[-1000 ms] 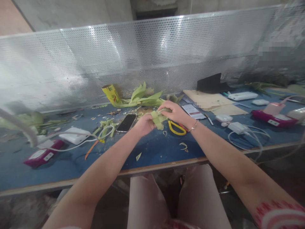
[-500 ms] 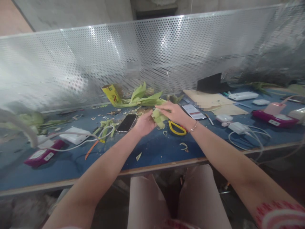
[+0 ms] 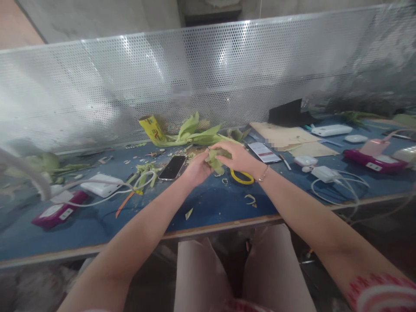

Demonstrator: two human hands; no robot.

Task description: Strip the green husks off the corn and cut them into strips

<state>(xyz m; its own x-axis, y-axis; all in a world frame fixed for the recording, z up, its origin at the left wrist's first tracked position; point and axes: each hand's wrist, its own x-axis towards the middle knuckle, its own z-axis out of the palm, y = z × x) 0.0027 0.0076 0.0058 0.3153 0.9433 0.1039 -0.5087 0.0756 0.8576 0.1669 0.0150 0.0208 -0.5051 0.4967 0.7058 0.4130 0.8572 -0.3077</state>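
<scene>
A pale green piece of corn husk [image 3: 215, 164], folded or woven by its look, is held up between both hands over the blue table. My left hand [image 3: 197, 170] grips its left side with closed fingers. From the right, my right hand [image 3: 236, 157] pinches the upper part, its thumb and fingers partly covering the husk. Just beneath the right wrist lies a yellow loop handle [image 3: 242, 177], seemingly of scissors, the rest hidden. Behind the hands are leafy green husks [image 3: 195, 132] and a yellow printed can-like container [image 3: 152, 130], tilted. A dark phone [image 3: 173, 167] lies left of my left hand.
Another phone [image 3: 264, 152] lies right, beside brown paper sheets [image 3: 282, 135]. White chargers with cables [image 3: 326, 174] and a magenta power strip [image 3: 377, 161] sit farther right; another strip [image 3: 61, 210] is left. A perforated metal screen [image 3: 208, 78] closes the back. Husk scraps [image 3: 189, 213] litter the table.
My right hand has shifted slightly left and down, its fingers now curled farther over the husk piece. The husk has turned a little; my left hand stays nearly in place.
</scene>
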